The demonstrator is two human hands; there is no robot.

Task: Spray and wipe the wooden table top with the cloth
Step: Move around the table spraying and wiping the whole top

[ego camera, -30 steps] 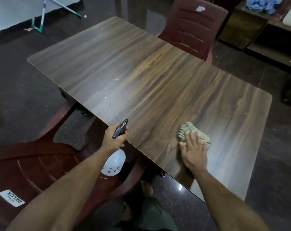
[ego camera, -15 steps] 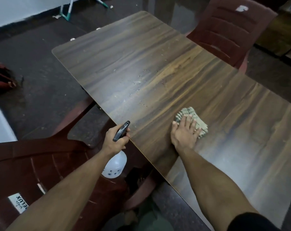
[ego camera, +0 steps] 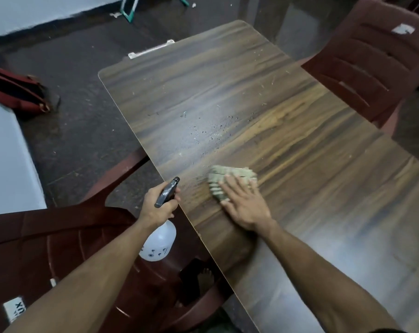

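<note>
Gripping the black trigger head of a white spray bottle (ego camera: 158, 241), the person's left hand (ego camera: 156, 205) holds it just off the near edge of the wooden table top (ego camera: 299, 150), lower centre of the frame, nozzle aimed toward the surface. To its right the right hand (ego camera: 245, 204) lies flat, fingers straight and spread, pressing down on a folded greenish cloth (ego camera: 227, 179) that sits on the wood at mid-frame. Beads of spray (ego camera: 210, 131) dot the grain above the cloth. Beneath the left forearm stands a dark red plastic chair (ego camera: 59, 248); a second chair (ego camera: 376, 58) fills the upper right. At the far left edge a red bag (ego camera: 13, 92) rests on the dark floor (ego camera: 78, 87).
</note>
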